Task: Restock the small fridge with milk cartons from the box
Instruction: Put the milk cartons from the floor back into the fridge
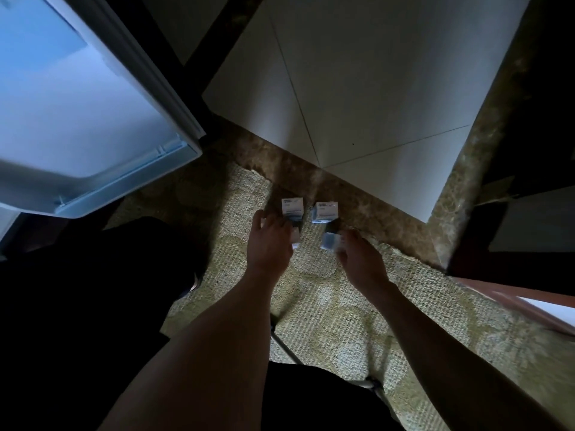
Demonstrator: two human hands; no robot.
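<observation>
Two small white-and-blue milk cartons stand upright on the woven rug, one on the left (292, 209) and one on the right (325, 212). My left hand (270, 244) reaches down over a third carton (295, 239), which peeks out at its fingers; whether the fingers hold it is unclear. My right hand (357, 259) grips a blurred carton (330, 241) at its fingertips, just in front of the right standing carton. The small fridge's open door (93, 119) fills the upper left, glowing blue-white.
A woven beige rug (342, 306) covers the floor under my hands. White floor tiles (373, 88) with a dark marble border (485, 135) lie beyond. Dark furniture stands at the right (535, 181). My dark-clothed legs are at the lower left and bottom.
</observation>
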